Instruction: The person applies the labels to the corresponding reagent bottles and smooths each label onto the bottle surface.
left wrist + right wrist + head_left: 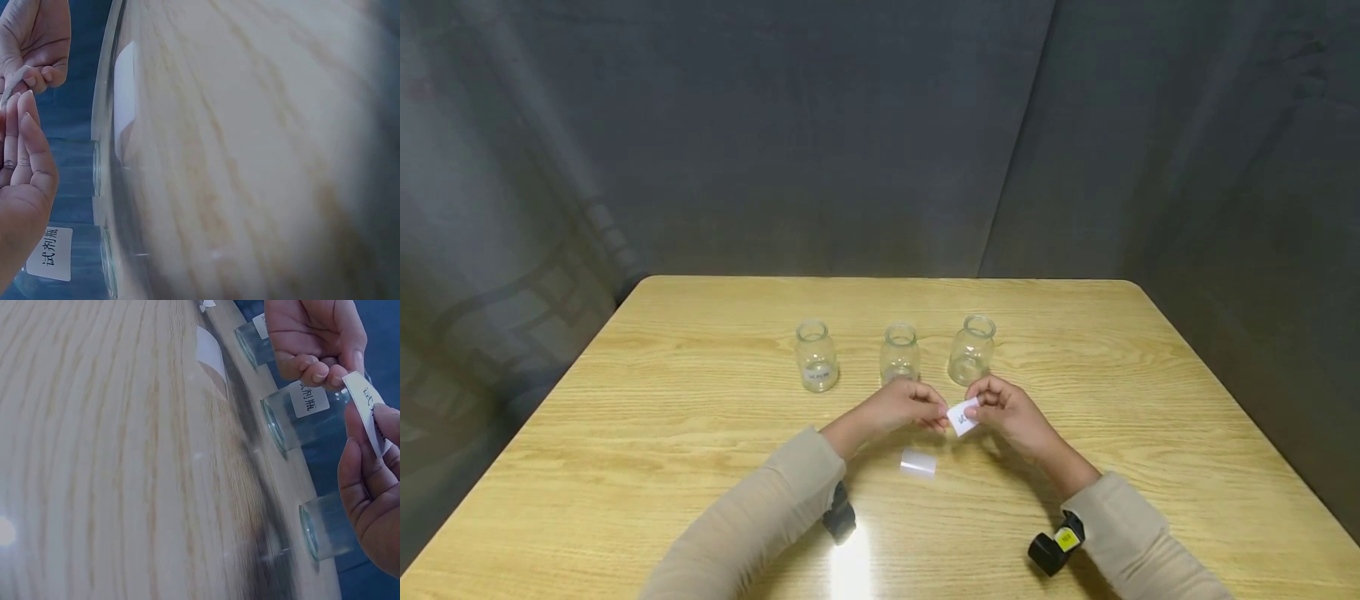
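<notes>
Over the table, my right hand [1011, 417] pinches a small white label [962, 417] with dark printed characters between thumb and fingers. The thumb and fingertips of my left hand [906, 406] pinch the label's opposite edge. In the right wrist view the label [367, 415] is slightly bent. Just beyond the hands stand three clear glass jars: a left jar [817, 354], a middle jar [900, 354] and a right jar [973, 350]. White labels show on the left and middle jars; I see none on the right jar.
A curled piece of glossy white paper [918, 463] lies on the wooden table [700, 433] in front of the hands. Small white scraps [207, 305] show at the top of the right wrist view. Grey curtain [820, 150] hangs behind the table.
</notes>
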The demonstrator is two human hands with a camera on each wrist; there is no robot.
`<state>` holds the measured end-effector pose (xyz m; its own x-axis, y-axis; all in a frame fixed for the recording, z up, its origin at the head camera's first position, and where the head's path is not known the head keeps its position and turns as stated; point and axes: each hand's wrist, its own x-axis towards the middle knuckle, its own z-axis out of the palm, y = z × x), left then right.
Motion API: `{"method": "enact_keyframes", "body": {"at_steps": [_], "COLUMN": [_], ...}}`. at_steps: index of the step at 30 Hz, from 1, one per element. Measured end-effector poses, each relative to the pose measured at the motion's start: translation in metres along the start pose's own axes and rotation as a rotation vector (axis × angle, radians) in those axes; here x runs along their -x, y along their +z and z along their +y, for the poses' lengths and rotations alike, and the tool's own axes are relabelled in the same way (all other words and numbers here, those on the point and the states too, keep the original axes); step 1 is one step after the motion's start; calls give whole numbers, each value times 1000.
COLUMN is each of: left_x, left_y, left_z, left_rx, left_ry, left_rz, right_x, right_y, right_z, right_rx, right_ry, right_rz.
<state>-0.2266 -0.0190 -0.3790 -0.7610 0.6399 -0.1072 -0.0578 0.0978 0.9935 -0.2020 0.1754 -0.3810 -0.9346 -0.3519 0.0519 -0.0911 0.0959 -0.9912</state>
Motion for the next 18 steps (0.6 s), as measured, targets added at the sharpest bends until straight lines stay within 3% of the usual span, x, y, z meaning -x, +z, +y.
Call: {"method": "enact_keyframes", "body": {"at_steps": [9,18], "left_x": [0,1], "left_y": [0,-4], "left_z": [-2,-5], "left_rx": [22,84], "left_ry": [-6,10], "left_rz": [-4,-75], "right_x": [-1,2], "right_y": [1,4], "right_z": [2,-1], "right_rx": [-12,-41], "right_ry": [-16,-17], "right_rz": [-11,-47]}}
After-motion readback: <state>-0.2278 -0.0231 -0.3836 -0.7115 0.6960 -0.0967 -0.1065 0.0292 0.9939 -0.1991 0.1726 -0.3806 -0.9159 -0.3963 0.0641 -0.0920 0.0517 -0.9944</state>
